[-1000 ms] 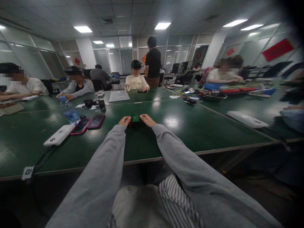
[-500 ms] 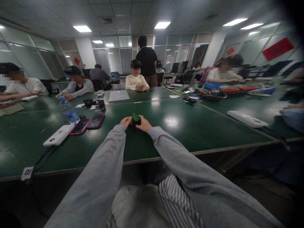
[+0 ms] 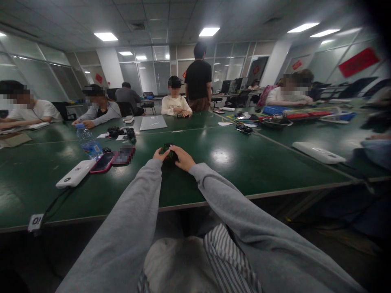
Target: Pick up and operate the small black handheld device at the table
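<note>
Both my arms in grey sleeves reach out over the dark green table point(image 3: 214, 171). My left hand point(image 3: 159, 154) and my right hand point(image 3: 184, 158) close around a small dark cube with green on it point(image 3: 169, 151), held just above the tabletop. My fingers cover most of the cube, so only a small part of it shows between the hands.
To the left lie a white power bank point(image 3: 75, 173), a red phone point(image 3: 103, 162), another phone point(image 3: 124, 156) and a water bottle point(image 3: 88, 144). A white device point(image 3: 317, 152) rests at right. Several people sit around the tables; one person in black point(image 3: 198, 77) stands at the back.
The cube was flat on the table between my fingertips; I lifted and tilted it, and now both hands wrap it. The standing person shifted left, then right.
</note>
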Demonstrator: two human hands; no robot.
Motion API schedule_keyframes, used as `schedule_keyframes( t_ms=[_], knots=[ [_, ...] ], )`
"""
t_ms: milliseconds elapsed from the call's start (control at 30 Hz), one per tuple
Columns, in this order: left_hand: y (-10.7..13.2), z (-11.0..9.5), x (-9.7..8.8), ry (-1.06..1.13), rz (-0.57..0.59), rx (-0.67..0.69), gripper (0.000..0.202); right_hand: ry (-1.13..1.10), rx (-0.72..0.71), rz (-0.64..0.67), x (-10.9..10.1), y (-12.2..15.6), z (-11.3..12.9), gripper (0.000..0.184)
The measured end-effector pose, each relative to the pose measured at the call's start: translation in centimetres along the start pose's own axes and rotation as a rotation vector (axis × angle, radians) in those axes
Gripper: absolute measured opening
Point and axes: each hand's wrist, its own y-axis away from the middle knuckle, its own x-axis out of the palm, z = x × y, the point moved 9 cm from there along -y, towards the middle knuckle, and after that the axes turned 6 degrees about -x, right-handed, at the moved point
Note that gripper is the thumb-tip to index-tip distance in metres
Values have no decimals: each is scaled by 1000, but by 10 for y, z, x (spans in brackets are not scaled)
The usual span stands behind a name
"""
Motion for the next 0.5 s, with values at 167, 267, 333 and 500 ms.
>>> schedule_keyframes(
  t_ms=[167,267,333,500],
  knots=[
    [-2,-2,-8,-43,-35,1,79,-3,-48,8,-1,-1,10,70],
    [-2,-3,-10,-36,-24,12,79,-14,-67,-1,-2,-1,14,67],
    [-1,-3,-10,-20,-8,-1,79,-35,-45,-39,-6,-2,15,65],
    [-2,-3,-11,-22,7,1,76,-169,109,-179,-15,-2,7,55]
  ],
)
